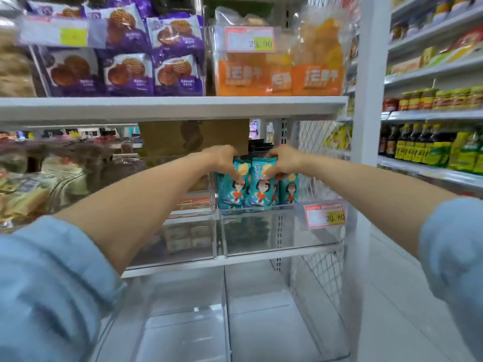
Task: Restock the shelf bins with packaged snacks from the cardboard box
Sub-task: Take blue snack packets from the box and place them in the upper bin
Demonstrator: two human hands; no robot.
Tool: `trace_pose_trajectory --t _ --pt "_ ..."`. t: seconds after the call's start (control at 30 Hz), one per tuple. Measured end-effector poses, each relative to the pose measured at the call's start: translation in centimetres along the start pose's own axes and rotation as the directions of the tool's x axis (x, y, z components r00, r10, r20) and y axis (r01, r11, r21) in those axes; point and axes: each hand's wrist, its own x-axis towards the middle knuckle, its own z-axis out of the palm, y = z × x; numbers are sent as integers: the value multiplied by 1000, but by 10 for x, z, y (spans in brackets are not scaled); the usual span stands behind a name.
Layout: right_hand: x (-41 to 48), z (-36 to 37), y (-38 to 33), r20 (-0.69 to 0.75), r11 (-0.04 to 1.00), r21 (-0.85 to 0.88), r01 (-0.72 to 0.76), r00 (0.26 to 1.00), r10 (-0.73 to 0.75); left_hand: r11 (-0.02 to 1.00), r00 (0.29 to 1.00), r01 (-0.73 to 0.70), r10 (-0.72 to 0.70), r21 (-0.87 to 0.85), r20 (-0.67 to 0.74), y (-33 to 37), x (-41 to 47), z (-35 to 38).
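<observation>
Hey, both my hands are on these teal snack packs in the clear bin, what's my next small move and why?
Probably press the teal packs upright and let go: your left hand and right hand pinch their tops, their bottoms already seem to rest in the clear bin, and its front has room for more.

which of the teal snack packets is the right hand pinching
The middle teal snack packet: the right hand pinches its top, the left hand grips the leftmost packet.

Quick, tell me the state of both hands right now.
Left hand: closed, gripping the top of a teal snack packet in the clear bin.
Right hand: closed, gripping the neighbouring teal packet.
</observation>
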Motion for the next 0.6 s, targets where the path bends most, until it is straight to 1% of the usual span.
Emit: trace_pose_trajectory --t 0.1,0.17,0.2,0.27,0.33,0.43,0.6 --pt "20 12 1 75 999 -22 -38 996 40 999 988 2 -8 43 153 -2 12 2" --pt "29 23 4 115 997 -46 -56 992 61 989 965 -27 -12 145 262 -1 18 4" --pt "32 28 4 127 996 -67 -58 990 66 973 955 -54 -15 224 296 0 20 5" --pt "34 37 4 162 993 -94 -69 983 83 934 946 -94 -24 344 324 1 22 6" --pt "34 42 3 200 992 -91 -86 974 103 916 941 -105 -34 386 336 1 24 7" --pt "32 47 2 202 991 -103 -88 973 107 925 948 -102 -21 366 317 0 25 9" --pt "30 50 2 133 992 -101 -70 988 84 933 950 -147 41 328 309 1 29 11"
